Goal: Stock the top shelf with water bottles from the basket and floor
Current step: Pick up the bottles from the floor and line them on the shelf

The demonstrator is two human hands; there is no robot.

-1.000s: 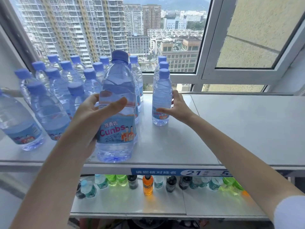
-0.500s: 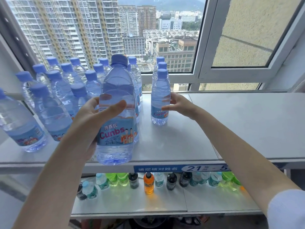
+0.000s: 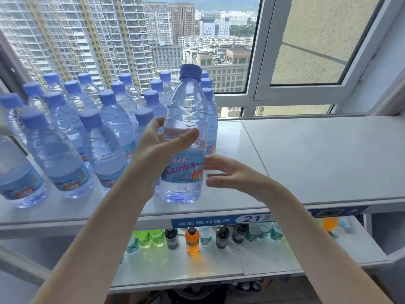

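Left hand [image 3: 157, 154] grasps a bottle [image 3: 186, 128] at mid-body: thumb across the front above the label, fingers round the back. The bottle is upright, blue cap on, full, near the front edge of the top shelf [image 3: 317, 154]. Its base is at shelf level; cannot tell if it is resting or just above.

Right hand [image 3: 232, 174] is released, fingers straight and spread, palm toward the bottle's right side at label height. The fingertips are just beside the label, blurred, so contact is unclear.

Other bottles [image 3: 105, 132] stand upright in rows on the shelf's left half, same blue caps and labels. A short row of them sits directly behind the held one. The shelf's right half is bare white panel.

Blue label strip [image 3: 219, 220] on the shelf's front edge reads "21". Lower shelf [image 3: 175, 268] carries small drinks in a line: green bottles [image 3: 149, 238], dark bottles [image 3: 172, 238], an orange bottle [image 3: 192, 240], and clear ones further right. Window [image 3: 263, 95] is behind, with high-rises outside.
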